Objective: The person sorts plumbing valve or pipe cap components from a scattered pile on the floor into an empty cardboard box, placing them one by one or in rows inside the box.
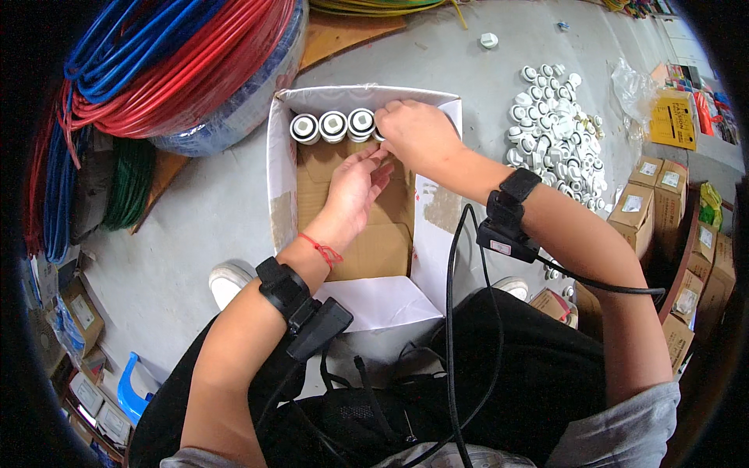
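Note:
A white cardboard box [436, 216] with a brown inside bottom stands open on the floor before me. White plastic threaded plugs with black sealing rings [333, 127] stand in a row along its far wall. My right hand [412, 131] is closed around one more such plug [378, 136] at the right end of the row; the hand covers most of it. My left hand [356, 181] reaches into the box just below, palm partly up, fingers apart, fingertips close to the right hand. Nothing shows in the left hand.
A large pile of similar white plugs [556, 128] lies on the floor to the right. One plug [488, 40] lies apart, farther off. Coils of red and blue cable [193, 70] stand at upper left. Brown cartons [635, 210] line the right side. A black cable [449, 304] hangs before me.

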`<state>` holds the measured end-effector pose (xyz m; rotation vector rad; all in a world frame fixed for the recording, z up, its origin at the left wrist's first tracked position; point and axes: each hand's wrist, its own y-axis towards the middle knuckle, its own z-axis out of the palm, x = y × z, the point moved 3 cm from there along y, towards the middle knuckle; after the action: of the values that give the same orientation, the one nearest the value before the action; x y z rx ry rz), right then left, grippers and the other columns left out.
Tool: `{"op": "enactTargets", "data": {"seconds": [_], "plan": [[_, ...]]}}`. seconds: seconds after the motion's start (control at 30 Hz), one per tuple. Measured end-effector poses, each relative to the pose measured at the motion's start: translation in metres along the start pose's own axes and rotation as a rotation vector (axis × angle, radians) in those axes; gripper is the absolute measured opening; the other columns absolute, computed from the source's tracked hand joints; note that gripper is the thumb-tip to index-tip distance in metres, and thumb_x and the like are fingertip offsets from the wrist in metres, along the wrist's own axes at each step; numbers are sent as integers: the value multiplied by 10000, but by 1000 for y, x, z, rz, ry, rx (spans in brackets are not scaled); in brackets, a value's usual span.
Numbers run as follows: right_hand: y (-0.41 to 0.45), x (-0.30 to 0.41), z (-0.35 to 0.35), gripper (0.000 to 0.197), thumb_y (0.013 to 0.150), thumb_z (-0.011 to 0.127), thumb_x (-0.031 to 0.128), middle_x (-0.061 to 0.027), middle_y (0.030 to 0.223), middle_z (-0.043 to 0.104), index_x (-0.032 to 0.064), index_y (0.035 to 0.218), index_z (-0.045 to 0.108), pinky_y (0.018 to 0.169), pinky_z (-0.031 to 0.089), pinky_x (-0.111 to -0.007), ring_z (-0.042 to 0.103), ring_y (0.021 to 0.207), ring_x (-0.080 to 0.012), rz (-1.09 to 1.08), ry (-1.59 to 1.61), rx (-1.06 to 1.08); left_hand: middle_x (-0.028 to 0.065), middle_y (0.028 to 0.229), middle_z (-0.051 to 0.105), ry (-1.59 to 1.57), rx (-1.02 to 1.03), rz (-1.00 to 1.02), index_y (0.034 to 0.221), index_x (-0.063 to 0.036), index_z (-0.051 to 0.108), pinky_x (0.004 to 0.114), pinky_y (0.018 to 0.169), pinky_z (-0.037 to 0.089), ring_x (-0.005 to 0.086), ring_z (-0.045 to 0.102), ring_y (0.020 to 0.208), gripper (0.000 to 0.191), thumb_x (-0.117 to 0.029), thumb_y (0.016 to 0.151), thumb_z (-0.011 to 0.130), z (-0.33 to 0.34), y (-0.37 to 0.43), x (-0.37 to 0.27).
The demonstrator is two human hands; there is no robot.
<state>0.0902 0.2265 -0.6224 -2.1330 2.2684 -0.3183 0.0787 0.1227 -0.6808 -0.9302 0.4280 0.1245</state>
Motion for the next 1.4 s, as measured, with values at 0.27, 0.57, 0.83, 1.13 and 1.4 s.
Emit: {"op": "enactTargets", "data": {"seconds": [0.27,0.57,0.83,1.13,1.4], "plan": [[1,2,2,125,591,574,120,-113,733,570,39,686,573,589,469,-304,570,699,-230,-2,-54,-9,40,1045,484,-9,32,-1,1104,-18,385,244,756,364,132,471,870,317,-59,790,362,1,2,-1],[-1,-1,-2,152,592,576,136,-80,690,525,34,685,514,570,470,-302,552,684,-218,-17,-83,-37,42,1040,486,-6,51,6,1103,-14,389,246,737,373,129,481,842,319,-52,788,359,1,4,-2],[-3,-3,-11,173,611,579,155,-90,698,526,26,704,511,596,459,-315,542,709,-241,-45,-27,-34,46,1067,471,12,-8,-18,1117,-9,384,231,724,372,129,480,846,326,-49,794,356,8,3,1],[-35,-49,-74,128,708,512,158,-119,699,529,45,769,509,597,431,-356,524,688,-295,-110,73,-312,69,1128,425,114,-8,-27,1118,-10,379,243,752,369,151,460,899,320,-99,811,358,1,2,1],[-131,-162,-36,195,644,583,94,-95,798,530,36,818,518,668,414,-342,504,766,-272,228,101,156,0,661,461,226,4,-264,805,-65,466,215,509,352,116,477,610,100,-112,749,398,10,-10,4]]}}
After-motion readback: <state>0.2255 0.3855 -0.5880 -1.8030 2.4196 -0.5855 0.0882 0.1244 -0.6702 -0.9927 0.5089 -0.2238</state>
